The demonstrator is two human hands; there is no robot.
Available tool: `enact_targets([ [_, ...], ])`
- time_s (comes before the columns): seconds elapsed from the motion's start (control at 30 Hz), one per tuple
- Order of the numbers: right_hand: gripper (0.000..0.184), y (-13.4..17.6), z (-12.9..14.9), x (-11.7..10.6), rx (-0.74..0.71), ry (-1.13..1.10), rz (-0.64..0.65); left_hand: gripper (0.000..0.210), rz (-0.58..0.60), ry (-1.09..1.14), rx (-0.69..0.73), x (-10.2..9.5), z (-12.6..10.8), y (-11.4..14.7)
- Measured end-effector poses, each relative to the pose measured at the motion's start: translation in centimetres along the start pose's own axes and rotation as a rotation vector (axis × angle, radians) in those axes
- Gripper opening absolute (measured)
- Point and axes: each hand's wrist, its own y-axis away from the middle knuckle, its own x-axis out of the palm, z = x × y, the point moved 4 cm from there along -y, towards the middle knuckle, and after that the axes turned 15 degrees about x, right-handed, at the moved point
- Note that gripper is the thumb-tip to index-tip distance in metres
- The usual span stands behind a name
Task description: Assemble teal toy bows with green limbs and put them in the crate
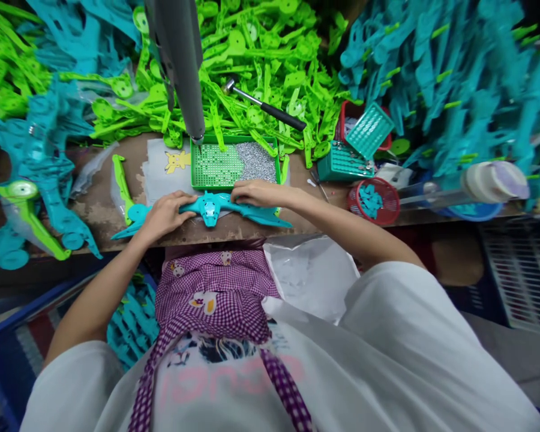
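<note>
A teal plastic part [210,208] with a wide central plate and two long arms lies at the bench's front edge. My left hand [173,210] is closed around its left arm, thumb toward the middle plate. On the opposite arm, my right hand [258,193] has its fingers bent and pressed together at the part's upper edge; its fingertips are partly hidden. Just behind the part sits a green perforated tray [192,171] with many small silvery metal pieces heaped at its right end. A lime-green plastic arm [123,189] lies to the left of the part.
Lime-green parts [261,54] pile up behind the tray, with a hammer [267,110] on them. Teal parts [450,78] are heaped at right. A grey tool column [180,72] hangs above the tray. Right of it stand a teal basket [337,162] and a red basket [380,207].
</note>
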Motion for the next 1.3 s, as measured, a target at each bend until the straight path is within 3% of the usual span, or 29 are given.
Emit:
enact_targets([
  [0.13,0.02,0.3,-0.3,0.1,0.157,-0.037,-0.077,0.037,0.002,0.0,0.007,-0.1,-0.2,-0.1],
  [0.3,0.009,0.1,0.6,-0.4,0.261,0.164,-0.011,0.037,0.004,-0.008,-0.005,-0.1,-0.3,-0.1],
  [0.53,0.03,2.7,3.0,2.2,0.269,0.476,-0.129,0.037,0.015,0.012,-0.01,0.1,-0.1,0.0],
  [0.7,0.034,2.6,3.0,2.7,0.292,0.456,-0.102,0.037,0.016,-0.006,0.002,0.2,0.0,0.0],
  [0.9,0.042,3.5,2.2,2.3,0.291,0.33,-0.175,0.038,0.026,-0.033,0.028,0.2,0.1,0.0],
  [1.0,0.044,4.5,4.1,1.4,0.277,0.126,-0.351,0.038,0.021,-0.041,0.016,0.3,0.2,0.0],
  [1.1,0.046,3.6,7.4,-1.2,0.26,-0.227,-0.747,0.04,0.015,-0.054,-0.005,0.5,0.1,0.1],
  [1.17,0.051,1.1,9.0,-3.3,0.283,-0.428,-1.012,0.04,0.012,-0.054,-0.003,0.5,0.0,0.1],
  [1.23,0.058,-2.7,9.6,-5.6,0.329,-0.615,-1.191,0.04,0.009,-0.045,-0.005,0.4,-0.3,0.2],
  [1.3,0.068,-7.2,9.2,-8.1,0.374,-0.686,-1.144,0.039,0.01,-0.037,-0.023,0.2,-0.5,0.2],
])
